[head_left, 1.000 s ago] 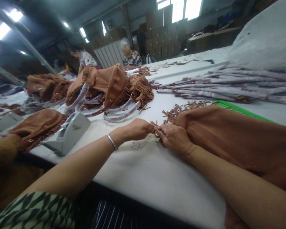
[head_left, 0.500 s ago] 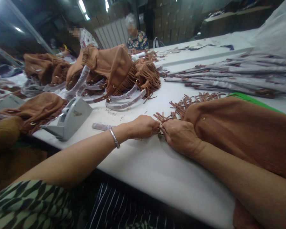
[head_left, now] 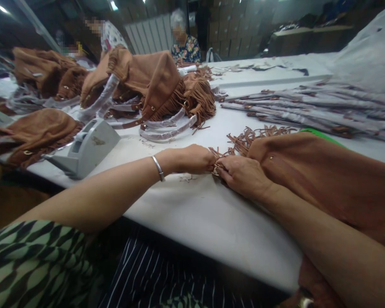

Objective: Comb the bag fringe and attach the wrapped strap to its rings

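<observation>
A brown suede-like bag with fringe lies on the right half of the white table. My left hand is closed at the bag's fringed end, its fingertips meeting those of my right hand. My right hand is closed too, pinching the bag's edge among the fringe strips. Between the fingertips a small gold-coloured metal piece shows in part. What my left fingers hold is mostly hidden.
A grey tape dispenser stands at left, beside another brown bag. Finished-looking fringed bags with plastic-wrapped handles are heaped behind. Several plastic-wrapped straps lie at back right. Two people are across the table.
Both hands stay together at the bag's end, with a slight shift of the fingers. The wrapped strap beside my left wrist is no longer visible. The camera view has shifted a little.
</observation>
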Available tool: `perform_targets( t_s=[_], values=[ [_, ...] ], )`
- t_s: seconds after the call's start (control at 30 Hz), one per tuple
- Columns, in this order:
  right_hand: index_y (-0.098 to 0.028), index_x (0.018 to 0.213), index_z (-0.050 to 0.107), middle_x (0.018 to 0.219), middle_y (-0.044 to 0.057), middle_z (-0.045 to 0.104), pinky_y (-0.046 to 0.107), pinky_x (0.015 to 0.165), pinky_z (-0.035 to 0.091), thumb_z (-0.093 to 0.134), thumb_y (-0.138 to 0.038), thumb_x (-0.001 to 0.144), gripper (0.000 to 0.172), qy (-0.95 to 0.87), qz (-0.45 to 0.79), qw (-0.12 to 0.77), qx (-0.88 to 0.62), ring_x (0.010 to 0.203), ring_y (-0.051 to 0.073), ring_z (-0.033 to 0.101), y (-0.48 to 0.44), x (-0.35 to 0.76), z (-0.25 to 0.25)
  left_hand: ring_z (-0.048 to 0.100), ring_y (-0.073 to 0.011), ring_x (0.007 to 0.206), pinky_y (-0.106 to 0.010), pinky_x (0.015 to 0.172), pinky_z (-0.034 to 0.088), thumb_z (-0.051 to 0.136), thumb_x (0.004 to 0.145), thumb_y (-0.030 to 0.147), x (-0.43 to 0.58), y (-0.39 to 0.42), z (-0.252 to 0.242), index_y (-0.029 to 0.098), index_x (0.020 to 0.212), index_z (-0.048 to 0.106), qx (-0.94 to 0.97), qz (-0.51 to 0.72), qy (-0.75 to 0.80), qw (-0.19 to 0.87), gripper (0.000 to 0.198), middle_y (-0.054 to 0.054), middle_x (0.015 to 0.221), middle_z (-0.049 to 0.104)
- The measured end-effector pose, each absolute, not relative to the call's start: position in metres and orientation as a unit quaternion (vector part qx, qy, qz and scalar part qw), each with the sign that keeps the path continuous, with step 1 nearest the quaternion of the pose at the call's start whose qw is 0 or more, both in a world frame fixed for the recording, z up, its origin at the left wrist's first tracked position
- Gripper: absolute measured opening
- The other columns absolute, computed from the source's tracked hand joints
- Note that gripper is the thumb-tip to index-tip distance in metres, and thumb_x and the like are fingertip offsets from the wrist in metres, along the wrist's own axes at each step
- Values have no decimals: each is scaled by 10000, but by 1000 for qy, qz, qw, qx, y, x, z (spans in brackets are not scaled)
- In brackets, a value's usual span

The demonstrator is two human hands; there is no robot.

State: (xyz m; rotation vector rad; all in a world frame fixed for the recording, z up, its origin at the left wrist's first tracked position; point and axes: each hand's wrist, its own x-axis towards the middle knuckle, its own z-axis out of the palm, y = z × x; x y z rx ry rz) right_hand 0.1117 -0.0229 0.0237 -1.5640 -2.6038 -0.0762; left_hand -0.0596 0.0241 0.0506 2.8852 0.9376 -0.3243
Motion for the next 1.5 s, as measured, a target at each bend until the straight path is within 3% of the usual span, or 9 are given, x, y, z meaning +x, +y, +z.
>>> perform_targets(
  t_s=[0.27, 0.4, 0.57, 0.7, 0.93, 1.07, 1.23, 1.37, 1.5],
  values=[
    [-184, 908, 625, 880, 89, 663, 303, 558, 342, 370, -360, 880, 311, -834, -5, -15, -552, 797, 263, 624, -20, 109, 31, 438, -122, 531, -246, 501, 273, 526, 769, 203, -25, 46, 75, 146, 867, 683, 944, -218, 249, -2, 194, -80, 765, 643],
    [-169, 884, 612, 840, 84, 652, 302, 535, 311, 372, -315, 872, 281, -803, -58, 40, -591, 768, 246, 622, -20, 106, 23, 447, -115, 547, -245, 515, 260, 528, 801, 259, -32, 58, 60, 169, 853, 677, 955, -168, 243, 12, 181, -54, 752, 636],
    [-167, 812, 600, 819, 53, 637, 301, 574, 322, 411, -292, 860, 232, -812, -76, 76, -574, 761, 206, 602, -19, 105, 12, 542, -110, 722, -213, 594, 312, 345, 924, 343, -59, 45, 28, 215, 1021, 588, 953, -44, 289, 81, 291, -15, 980, 640],
    [-163, 798, 618, 832, 51, 637, 295, 644, 353, 430, -299, 859, 240, -837, -68, 115, -530, 787, 192, 588, -17, 111, 8, 552, -126, 747, -218, 622, 333, 275, 946, 374, -67, 35, 19, 186, 982, 564, 944, -33, 309, 111, 347, -28, 950, 633],
    [-143, 799, 652, 736, 51, 627, 248, 671, 396, 452, -300, 859, 261, -824, 50, 311, -471, 718, 154, 576, -17, 123, 16, 544, -119, 774, -206, 709, 381, 371, 923, 324, -70, 34, 49, 164, 997, 590, 934, 37, 314, 167, 282, -29, 907, 623],
    [-149, 738, 642, 718, 47, 632, 254, 654, 410, 482, -299, 819, 234, -808, 137, 307, -484, 689, 154, 576, -15, 124, 20, 548, -110, 793, -193, 701, 383, 394, 912, 289, -69, 35, 47, 168, 981, 613, 938, 37, 274, 209, 260, -23, 922, 634],
    [-129, 663, 549, 524, 9, 522, 219, 451, 347, 530, -426, 739, 307, -694, 409, 304, -509, 454, 105, 456, -7, 129, 28, 549, -155, 712, -252, 601, 356, 369, 921, 351, -59, 22, 52, 168, 921, 599, 948, 26, 317, 7, 293, -47, 858, 610],
    [-106, 642, 556, 514, 2, 499, 204, 447, 317, 576, -429, 667, 325, -674, 435, 322, -503, 458, 81, 411, -5, 133, 34, 556, -229, 798, -321, 669, 392, 481, 835, 549, -50, 8, 53, 130, 973, 540, 946, 41, 291, -136, 444, -81, 897, 574],
    [-106, 643, 548, 504, 0, 506, 194, 439, 302, 587, -403, 651, 299, -644, 455, 357, -501, 447, 72, 401, -7, 133, 33, 557, -244, 806, -325, 642, 399, 407, 865, 554, -47, 11, 43, 121, 952, 516, 928, 55, 332, -157, 454, -85, 887, 556]
  ],
)
